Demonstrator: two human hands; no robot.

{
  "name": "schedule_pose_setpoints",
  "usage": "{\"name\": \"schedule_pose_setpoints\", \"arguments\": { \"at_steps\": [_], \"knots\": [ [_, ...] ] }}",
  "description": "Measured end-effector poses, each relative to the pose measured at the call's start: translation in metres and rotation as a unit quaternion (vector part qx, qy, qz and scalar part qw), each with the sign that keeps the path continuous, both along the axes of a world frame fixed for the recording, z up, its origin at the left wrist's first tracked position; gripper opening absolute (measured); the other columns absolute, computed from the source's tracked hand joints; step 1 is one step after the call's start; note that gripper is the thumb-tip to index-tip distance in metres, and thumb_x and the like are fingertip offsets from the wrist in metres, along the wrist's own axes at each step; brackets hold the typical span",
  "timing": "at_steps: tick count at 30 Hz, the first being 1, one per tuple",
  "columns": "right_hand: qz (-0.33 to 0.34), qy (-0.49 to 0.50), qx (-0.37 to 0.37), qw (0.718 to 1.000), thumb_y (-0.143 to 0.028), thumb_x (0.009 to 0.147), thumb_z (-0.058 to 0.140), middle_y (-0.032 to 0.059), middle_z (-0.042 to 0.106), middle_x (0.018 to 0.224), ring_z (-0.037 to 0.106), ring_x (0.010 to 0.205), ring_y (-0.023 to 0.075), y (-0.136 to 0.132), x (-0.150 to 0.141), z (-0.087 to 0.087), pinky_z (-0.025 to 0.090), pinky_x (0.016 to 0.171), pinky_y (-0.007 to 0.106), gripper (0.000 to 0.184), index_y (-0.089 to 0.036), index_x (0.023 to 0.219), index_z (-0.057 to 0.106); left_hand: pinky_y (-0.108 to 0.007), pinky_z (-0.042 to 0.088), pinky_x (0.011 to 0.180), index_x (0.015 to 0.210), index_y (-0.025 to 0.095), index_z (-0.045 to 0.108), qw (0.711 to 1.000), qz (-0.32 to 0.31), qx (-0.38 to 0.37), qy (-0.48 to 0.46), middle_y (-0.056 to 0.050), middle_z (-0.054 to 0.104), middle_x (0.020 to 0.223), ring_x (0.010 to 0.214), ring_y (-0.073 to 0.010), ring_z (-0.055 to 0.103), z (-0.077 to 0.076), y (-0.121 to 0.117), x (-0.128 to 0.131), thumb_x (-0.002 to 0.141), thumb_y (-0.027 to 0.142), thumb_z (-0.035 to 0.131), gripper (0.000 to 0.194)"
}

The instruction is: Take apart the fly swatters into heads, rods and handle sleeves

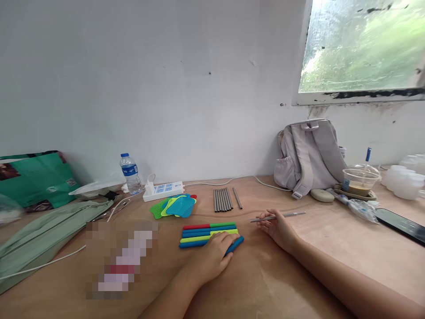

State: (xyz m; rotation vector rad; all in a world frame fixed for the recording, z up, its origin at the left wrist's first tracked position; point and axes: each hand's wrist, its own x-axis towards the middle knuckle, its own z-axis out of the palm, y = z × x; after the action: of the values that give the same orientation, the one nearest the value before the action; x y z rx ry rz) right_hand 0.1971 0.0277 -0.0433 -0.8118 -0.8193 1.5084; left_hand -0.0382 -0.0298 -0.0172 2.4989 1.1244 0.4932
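Note:
My left hand (217,253) is closed over a blue foam-like tube (236,244), whose end sticks out past the fingers at a slant. Beside it lie several coloured tubes in two columns, among them a red tube (196,227), a green tube (223,225) and a yellow-green tube (195,239). My right hand (277,226), palm partly up, grips a thin metal telescopic rod (294,214) that lies roughly level across the fingers. Beyond the hands, several short metal tubes (223,200) rest side by side, with one separate metal tube (237,198) to their right.
Overlapping mesh swatter heads (181,206) lie near a white power strip (164,191). A water bottle (130,175) stands at the back left. To the right are a backpack (310,155), a drink cup (360,180) and a phone (401,225). A blurred patch covers something at left.

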Motion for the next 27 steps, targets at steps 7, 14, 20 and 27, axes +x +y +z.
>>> {"name": "schedule_pose_setpoints", "arguments": {
  "at_steps": [7,14,20,27],
  "knots": [
    [0.079,-0.136,0.042,0.987,-0.055,0.072,0.050,0.0035,0.059,0.055,0.055,0.050,0.0138,-0.016,-0.016,0.004,0.044,0.054,0.027,0.045,-0.015,0.055,0.060,-0.035,0.036,0.096,0.127,0.028,0.041,1.000,0.001,-0.029,0.009,-0.006,0.048,0.124,0.113,-0.0211,0.045,0.003,-0.006,0.005,0.081,0.018,0.046,0.047],
    [0.086,-0.156,0.040,0.983,-0.057,0.071,0.050,0.0016,0.055,0.048,0.054,0.047,0.0142,-0.015,-0.019,0.002,0.043,0.050,0.027,0.045,-0.015,0.054,0.055,-0.034,0.036,0.096,0.123,0.025,0.044,0.999,-0.011,-0.034,0.004,-0.005,0.050,0.119,0.111,-0.0194,0.046,0.008,-0.007,0.006,0.082,0.016,0.045,0.043],
    [0.101,-0.066,0.008,0.993,-0.040,0.074,0.049,-0.0007,0.051,0.048,0.054,0.044,0.0143,-0.016,-0.017,0.007,0.042,0.047,0.027,0.029,-0.018,0.055,0.053,-0.035,0.040,0.091,0.114,0.022,0.050,1.000,0.006,-0.015,-0.002,-0.006,0.053,0.109,0.102,-0.0193,0.050,0.008,-0.010,0.010,0.086,0.021,0.041,0.029],
    [0.183,-0.047,0.057,0.980,-0.060,0.072,0.049,0.0020,0.056,0.064,0.053,0.059,0.0149,-0.038,-0.036,0.016,0.041,0.054,0.026,0.043,-0.018,0.070,0.058,-0.031,0.041,0.088,0.112,0.023,0.048,0.997,0.003,0.017,-0.078,-0.004,0.057,0.110,0.100,-0.0171,0.052,0.013,-0.016,0.017,0.091,0.026,0.031,0.027]
  ]
}}
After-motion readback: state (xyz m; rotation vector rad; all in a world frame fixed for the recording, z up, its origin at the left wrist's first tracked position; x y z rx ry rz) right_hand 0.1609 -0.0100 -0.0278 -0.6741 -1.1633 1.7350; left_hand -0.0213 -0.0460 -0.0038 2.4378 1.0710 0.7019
